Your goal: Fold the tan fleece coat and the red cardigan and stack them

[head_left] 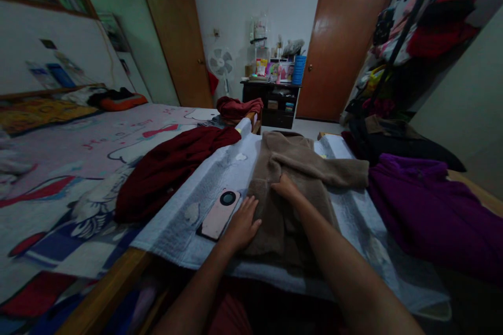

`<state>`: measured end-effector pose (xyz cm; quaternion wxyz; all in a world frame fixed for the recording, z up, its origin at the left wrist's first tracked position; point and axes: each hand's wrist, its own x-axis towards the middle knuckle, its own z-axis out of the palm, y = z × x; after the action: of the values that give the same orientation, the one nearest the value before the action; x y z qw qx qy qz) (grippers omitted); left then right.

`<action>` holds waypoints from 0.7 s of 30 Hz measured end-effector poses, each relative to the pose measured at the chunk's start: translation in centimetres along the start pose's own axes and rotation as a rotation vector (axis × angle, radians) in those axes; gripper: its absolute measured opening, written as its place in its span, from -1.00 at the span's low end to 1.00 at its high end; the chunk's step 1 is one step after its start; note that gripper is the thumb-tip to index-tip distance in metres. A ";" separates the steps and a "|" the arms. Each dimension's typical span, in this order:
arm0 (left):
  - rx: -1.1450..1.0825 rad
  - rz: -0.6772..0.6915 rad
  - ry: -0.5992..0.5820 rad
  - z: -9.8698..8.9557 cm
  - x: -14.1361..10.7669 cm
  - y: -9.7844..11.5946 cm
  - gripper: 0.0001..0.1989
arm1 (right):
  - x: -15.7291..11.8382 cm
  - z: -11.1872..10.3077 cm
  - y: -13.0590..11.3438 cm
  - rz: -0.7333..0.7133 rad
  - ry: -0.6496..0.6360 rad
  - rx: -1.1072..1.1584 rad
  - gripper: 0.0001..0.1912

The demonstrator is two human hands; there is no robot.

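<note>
Two bare hands rest on a brown, fleecy long-sleeved coat [301, 167]

The coat lies spread on a pale blue-grey patterned cloth [168, 220], its collar at the far end and one sleeve stretched out to the right. The left hand [243, 225] lies palm down on the coat's left edge, its grip apart, with the fingers extended. Just beside it, on the cloth, is a flat pale-pink phone [220, 214] with a round black camera ring. The right hand [285, 187] touches the middle of the coat with fingers curled; whether its grip is clamped on the fabric, I cannot tell. A crumpled dark-red fabric garment [173, 172] lies to the left, partly over the bed [126, 131], and a soft purple fabric garment [428, 214] to the right
</note>
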<state>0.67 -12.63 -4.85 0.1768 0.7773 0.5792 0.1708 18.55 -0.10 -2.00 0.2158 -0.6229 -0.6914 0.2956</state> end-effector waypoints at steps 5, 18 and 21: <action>-0.057 0.027 0.066 -0.6 0.8 -0.3 -0.50 | -0.3 0.1 0.7 -0.020 0.037 0.111 -0.35; 0.215 0.085 0.050 0.7 6.3 1.4 -0.45 | -1.8 0.3 2.9 -0.084 0.233 0.177 -0.38; 0.282 0.100 0.049 1.9 6.0 1.5 -0.42 | -2.4 0.9 3.3 -0.043 0.249 0.151 -0.41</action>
<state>4.43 -7.43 -5.47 0.0430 0.8179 0.5621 0.1150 20.63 -2.47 -4.74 0.3525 -0.6219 -0.6480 0.2627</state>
